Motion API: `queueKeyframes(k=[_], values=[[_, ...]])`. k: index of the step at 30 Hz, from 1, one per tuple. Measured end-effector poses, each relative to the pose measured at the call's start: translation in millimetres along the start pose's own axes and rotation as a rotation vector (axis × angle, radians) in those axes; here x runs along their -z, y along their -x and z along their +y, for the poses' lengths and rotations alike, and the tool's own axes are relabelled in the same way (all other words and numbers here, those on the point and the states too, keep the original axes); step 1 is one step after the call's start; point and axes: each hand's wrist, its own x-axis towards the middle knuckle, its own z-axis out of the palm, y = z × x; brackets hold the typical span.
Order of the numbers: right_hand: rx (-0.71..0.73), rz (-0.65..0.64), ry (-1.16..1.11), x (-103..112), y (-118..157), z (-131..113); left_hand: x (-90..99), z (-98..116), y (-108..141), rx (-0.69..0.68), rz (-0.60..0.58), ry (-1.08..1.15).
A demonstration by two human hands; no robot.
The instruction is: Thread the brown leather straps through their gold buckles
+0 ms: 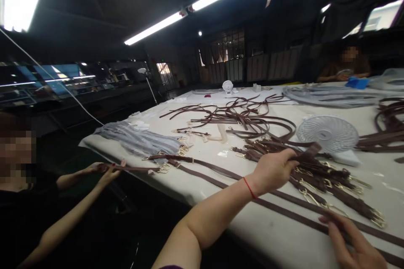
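Note:
My left hand (272, 172), with a red string around the wrist, grips the end of a dark brown leather strap (307, 154) above the table. My right hand (353, 243) pinches a long brown strap (221, 172) near the table's front edge. That strap runs to the left, with a second one beside it. Just beyond my hands lies a bundle of brown straps with gold metal clasps (322, 178). A tangle of thinner brown straps (230, 119) spreads across the table further back.
A white desk fan (327, 133) stands on the white-covered table (268, 235), right of the clasped straps. A co-worker's hands (107, 169) hold a strap at the near left corner. Grey strap piles (135, 138) lie at the left. Another person (344, 67) sits at the far end.

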Motion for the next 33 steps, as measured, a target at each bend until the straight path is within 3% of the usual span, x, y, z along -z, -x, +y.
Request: queueKeyframes(k=[7, 9, 11, 14, 19, 23, 28, 33], values=[[0.239, -0.131, -0.206, -2.9, -32.9, -59.8, -3.8, 64.6, 23.2, 0.027, -0.022, 0.911], [0.26, -0.303, -0.339, -5.3, -35.6, -80.7, 5.3, 80.6, 21.0, 0.03, -0.021, 1.072], [0.182, -0.585, -0.538, -7.1, -31.7, -97.6, 18.1, 86.7, 14.7, 0.033, 0.05, 1.154], [-0.017, -0.847, -0.829, -8.3, -13.9, -110.4, 38.6, 71.2, 3.2, 0.065, 0.245, 1.222], [-0.276, -1.015, -1.192, -6.1, 23.5, -106.7, 60.0, 6.7, -1.7, 0.223, 0.537, 1.288], [-0.402, -1.027, -1.307, -1.4, 39.3, -104.8, 62.5, -36.1, 3.7, 0.304, 0.658, 1.307], [-0.391, -0.957, -1.214, 0.0, 46.7, -108.6, 50.2, -63.6, 14.2, 0.483, 0.68, 1.304], [-0.411, -0.808, -1.055, -1.9, 47.1, -111.1, 13.8, -57.7, 50.2, 0.597, 0.429, 1.169]])
